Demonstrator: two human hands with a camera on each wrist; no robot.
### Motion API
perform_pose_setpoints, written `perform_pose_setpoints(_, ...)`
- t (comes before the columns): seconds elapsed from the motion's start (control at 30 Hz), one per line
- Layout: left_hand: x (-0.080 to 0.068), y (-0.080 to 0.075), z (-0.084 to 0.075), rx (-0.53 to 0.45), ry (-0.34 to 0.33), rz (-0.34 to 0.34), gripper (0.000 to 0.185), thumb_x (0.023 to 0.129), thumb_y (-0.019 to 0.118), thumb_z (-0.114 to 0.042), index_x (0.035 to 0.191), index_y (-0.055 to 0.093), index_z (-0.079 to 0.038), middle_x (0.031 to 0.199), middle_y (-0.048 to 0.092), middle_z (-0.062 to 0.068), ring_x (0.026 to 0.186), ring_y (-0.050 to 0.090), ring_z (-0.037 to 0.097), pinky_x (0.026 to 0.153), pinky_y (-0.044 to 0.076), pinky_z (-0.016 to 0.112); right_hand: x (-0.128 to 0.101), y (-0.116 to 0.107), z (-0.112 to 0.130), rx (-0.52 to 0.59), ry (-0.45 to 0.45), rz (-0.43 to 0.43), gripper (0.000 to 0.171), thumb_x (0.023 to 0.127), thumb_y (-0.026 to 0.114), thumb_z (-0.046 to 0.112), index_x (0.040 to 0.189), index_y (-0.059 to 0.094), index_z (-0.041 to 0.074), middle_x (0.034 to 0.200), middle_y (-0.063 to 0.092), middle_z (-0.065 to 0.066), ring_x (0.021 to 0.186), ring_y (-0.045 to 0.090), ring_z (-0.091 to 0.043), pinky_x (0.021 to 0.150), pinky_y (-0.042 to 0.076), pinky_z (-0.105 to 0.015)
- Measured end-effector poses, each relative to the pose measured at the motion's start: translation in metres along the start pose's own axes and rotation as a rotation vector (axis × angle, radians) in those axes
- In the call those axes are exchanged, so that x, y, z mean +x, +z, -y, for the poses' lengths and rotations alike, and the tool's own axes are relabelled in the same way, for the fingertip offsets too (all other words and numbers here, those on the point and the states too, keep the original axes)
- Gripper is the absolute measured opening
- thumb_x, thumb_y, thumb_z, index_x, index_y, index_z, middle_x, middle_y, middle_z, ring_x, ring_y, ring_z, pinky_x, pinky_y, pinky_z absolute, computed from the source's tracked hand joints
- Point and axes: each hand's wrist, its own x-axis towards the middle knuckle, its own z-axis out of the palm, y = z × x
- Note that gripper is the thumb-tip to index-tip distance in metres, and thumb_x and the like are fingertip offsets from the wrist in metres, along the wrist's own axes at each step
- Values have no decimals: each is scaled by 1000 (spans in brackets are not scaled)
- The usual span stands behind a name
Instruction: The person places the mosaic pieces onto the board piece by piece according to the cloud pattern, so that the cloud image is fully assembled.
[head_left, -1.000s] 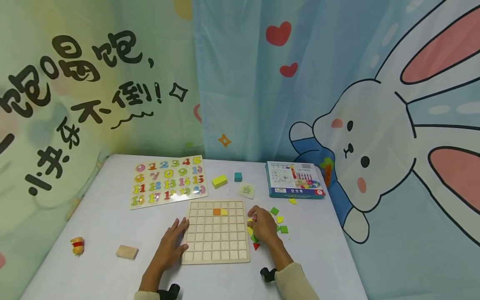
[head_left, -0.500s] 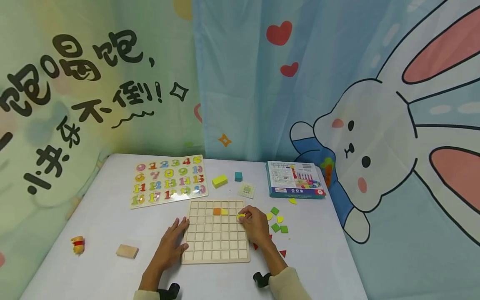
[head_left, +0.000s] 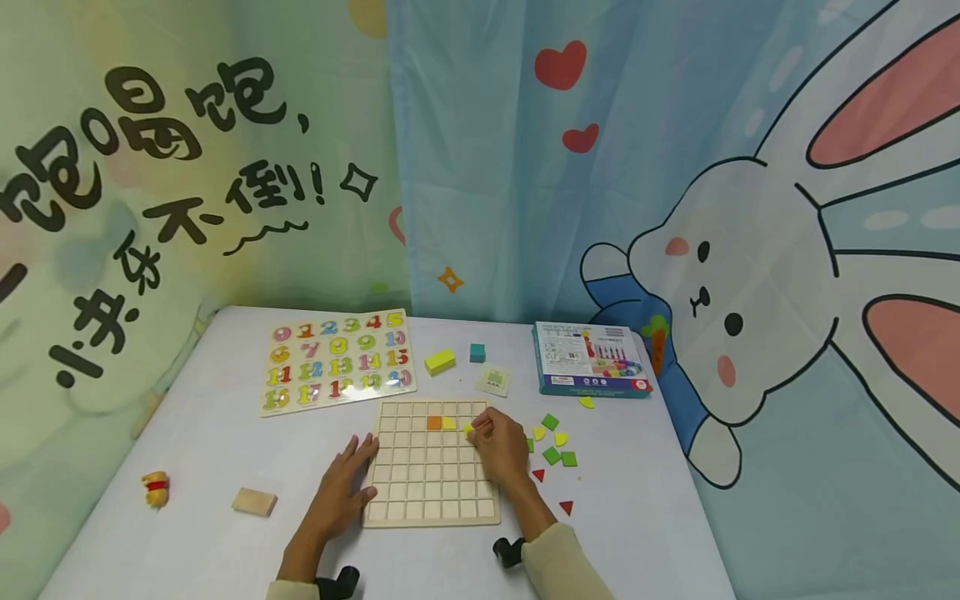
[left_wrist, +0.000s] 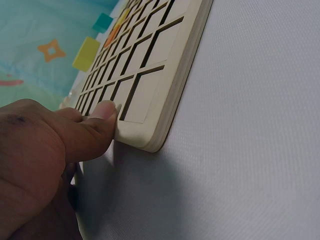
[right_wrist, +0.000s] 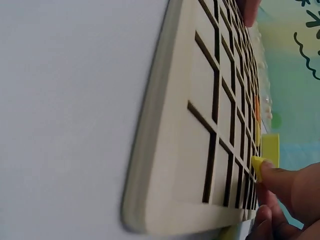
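Your right hand point(head_left: 501, 447) pinches a small yellow piece point(right_wrist: 256, 167); your outspread left hand point(head_left: 342, 490) touches the pale wooden grid board point(head_left: 431, 521) between them.

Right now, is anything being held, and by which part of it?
A small yellow piece, pinched by one side in the right grip, the rest showing past the thumb. The left grip just touches the gridded board's edge.

Rm over board point(head_left: 432, 492), nr half; tiles point(head_left: 552, 456) obstr. R.
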Motion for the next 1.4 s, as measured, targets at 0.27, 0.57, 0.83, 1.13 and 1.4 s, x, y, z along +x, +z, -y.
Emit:
perform_pose_setpoints(0.27,-2,0,-1,10,46,-41,78,85,79,5,157,49,-4,169,41,19,160,26,51,130,18,71,5,4,7,-68,-13,41,11,89,86,17,90,75,18,71,64,6,63,57,-9,53,44,-27)
perform_pose_setpoints(0.57,-3,0,-1,8,31,-24,79,86,78,6,157,48,-4,169,40,18,161,24,50,131,17,71,6,-2,15,-134,0,68,14,84,90,15,79,77,18,70,68,6,66,58,-11,58,45,-28)
perform_pose_setpoints(0.83,-2,0,-2,15,24,-15,78,87,78,5,158,47,-5,170,38,18,161,23,49,131,17,70,-1,-2,14,-229,-27,1,11,81,92,18,76,83,21,80,79,5,79,74,-20,63,58,-36)
perform_pose_setpoints(1.13,0,0,0,14,4,-4,79,87,77,5,159,47,-5,170,38,17,162,22,48,132,15,69,-1,-4,7,-151,55,38,10,80,94,19,82,84,20,75,75,8,72,65,-10,64,51,-31)
perform_pose_setpoints(1.4,1,0,0,14,3,1,79,87,77,6,159,46,-5,171,37,16,163,21,47,133,14,68,3,-30,-5,-62,63,71,16,83,90,18,98,84,21,94,77,3,85,66,-14,72,52,-32)
